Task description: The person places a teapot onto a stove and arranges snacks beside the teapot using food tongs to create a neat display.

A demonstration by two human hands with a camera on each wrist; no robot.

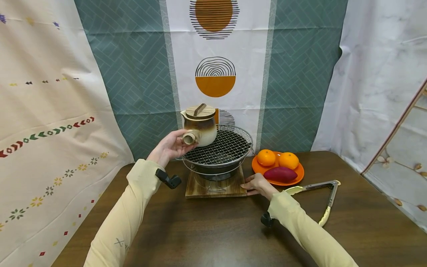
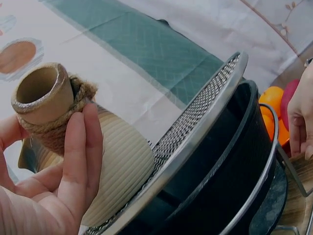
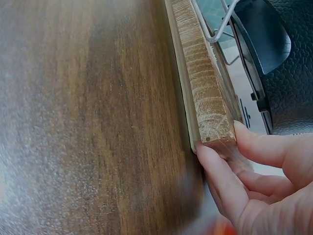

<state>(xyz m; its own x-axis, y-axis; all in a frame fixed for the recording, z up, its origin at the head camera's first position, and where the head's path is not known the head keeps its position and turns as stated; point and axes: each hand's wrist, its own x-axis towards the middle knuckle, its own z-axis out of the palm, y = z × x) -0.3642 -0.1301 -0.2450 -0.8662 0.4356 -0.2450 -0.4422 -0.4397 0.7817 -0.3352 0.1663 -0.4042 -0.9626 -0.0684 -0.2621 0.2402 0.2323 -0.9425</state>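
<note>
My left hand (image 1: 171, 146) grips the rope-wrapped side handle of a cream and brown clay teapot (image 1: 208, 133) with a wooden lid. In the left wrist view, my fingers curl round the handle (image 2: 41, 93), whose hollow end points at the camera. The pot is at the left part of the round wire grill rack (image 1: 230, 144); whether it touches the mesh I cannot tell. Under the black grill stove (image 2: 220, 181) lies a square wooden board (image 1: 197, 189). My right hand (image 1: 258, 184) pinches the board's near right corner, thumb on top and fingers at the lower edge (image 3: 210, 98).
Right of the stove, an orange plate (image 1: 301, 174) holds two oranges (image 1: 288, 161) and a purple sweet potato (image 1: 280, 174). Spread tongs (image 1: 331, 194) with pale yellow tips lie near my right forearm. Patterned cloths (image 1: 136, 74) hang behind the brown table (image 1: 207, 233).
</note>
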